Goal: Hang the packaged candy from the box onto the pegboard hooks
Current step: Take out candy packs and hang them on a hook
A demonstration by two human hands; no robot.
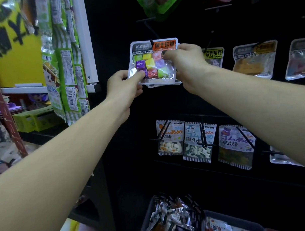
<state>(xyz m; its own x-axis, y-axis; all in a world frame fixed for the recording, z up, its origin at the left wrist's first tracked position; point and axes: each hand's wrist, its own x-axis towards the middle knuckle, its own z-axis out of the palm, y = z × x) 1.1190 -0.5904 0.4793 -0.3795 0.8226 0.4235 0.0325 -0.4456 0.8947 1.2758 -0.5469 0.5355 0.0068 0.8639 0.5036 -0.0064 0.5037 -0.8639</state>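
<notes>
At the far left hang long green snack packs (67, 66) beside a white frame post (84, 40), with a yellow sign (13, 51) behind them and green crates (34, 120) on a shelf below. Next comes the left hand (124, 85), which pinches the lower left corner of the candy packet (153, 61), thumb on the front over a purple cube and fingers curled behind. The packet, clear-fronted and full of coloured cubes, is held upright against the black pegboard (191, 100), its top hole at the tip of a black hook (151, 42); whether the hook passes through the hole cannot be told. A second packet's edge shows just behind it. The right hand (186, 60) grips the packet's upper right edge, thumb with a dark nail pressed on the front, fingers wrapped round the back. Further right, other packets (253, 60) hang on hooks, and a lower row holds three gummy bags (196, 141). At the bottom, a dark box (148, 217) holds more wrapped candy.
</notes>
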